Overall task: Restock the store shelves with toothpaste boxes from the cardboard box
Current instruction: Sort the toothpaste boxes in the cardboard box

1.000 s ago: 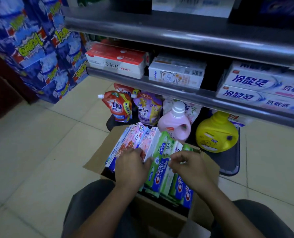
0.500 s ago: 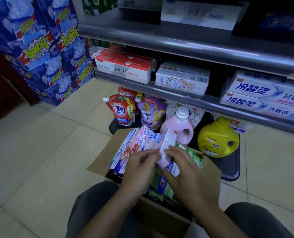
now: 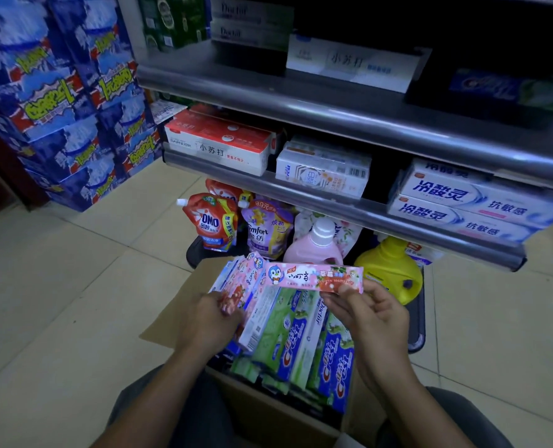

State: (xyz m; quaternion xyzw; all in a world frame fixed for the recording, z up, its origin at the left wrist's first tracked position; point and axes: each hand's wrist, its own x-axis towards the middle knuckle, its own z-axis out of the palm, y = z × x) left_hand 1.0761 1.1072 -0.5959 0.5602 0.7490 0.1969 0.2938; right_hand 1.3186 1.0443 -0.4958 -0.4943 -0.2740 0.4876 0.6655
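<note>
A cardboard box (image 3: 168,313) sits on the floor between my knees, packed with standing toothpaste boxes: pink ones at the left, green and blue Crest ones (image 3: 296,344) in the middle and right. My right hand (image 3: 370,313) pinches the right end of a pink children's toothpaste box (image 3: 304,277) with a penguin on it, held flat above the carton. My left hand (image 3: 209,321) grips the leaning pink boxes (image 3: 241,286) at the carton's left side. The middle shelf (image 3: 349,206) holds red-white, white and blue-white toothpaste boxes.
Under the lowest shelf stand a red OMO pouch (image 3: 212,223), a purple Comfort pouch (image 3: 268,229), a pink bottle (image 3: 315,247) and a yellow jug (image 3: 391,270). Blue detergent packs (image 3: 65,101) are stacked at the left. Beige floor tiles lie to the left and right.
My right hand has pulled one pink box out of the carton and turned it flat, face up. My left hand shifted left onto the remaining pink boxes. The view tilted up toward the shelves.
</note>
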